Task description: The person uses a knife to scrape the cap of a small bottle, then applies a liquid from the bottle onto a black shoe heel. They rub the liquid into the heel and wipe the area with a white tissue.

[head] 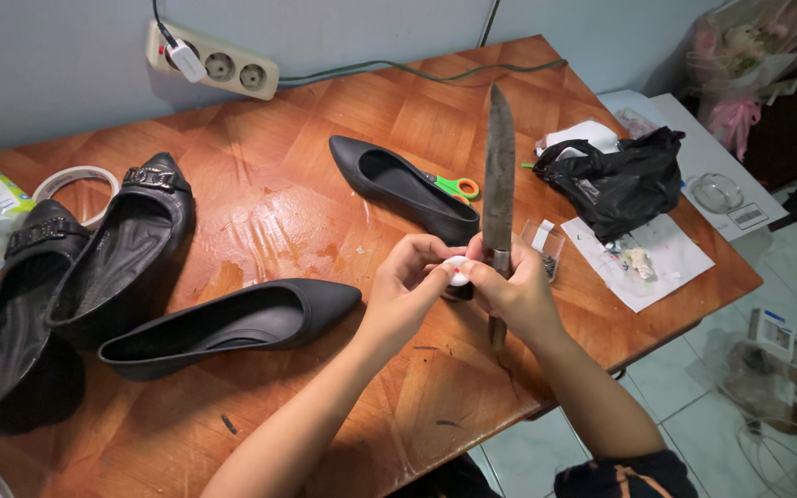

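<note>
My right hand (517,293) grips a long knife (499,171) by its handle, blade pointing up and away from me. Both hands pinch a small white round object (457,269) between the fingertips; my left hand (405,286) holds its left side. A dark small part sits just under it, mostly hidden by my fingers. Beyond the hands lies a black pointed pump (403,187) with green and orange scissors (454,187) resting on it. A second black pump (232,325) lies left of my left hand.
Two black flat shoes with chain trim (94,267) lie at the left of the wooden table (279,221). Also here: a tape roll (76,182), a black plastic bag (620,180), a small clear box (546,247), papers, and a power strip (214,63) on the wall.
</note>
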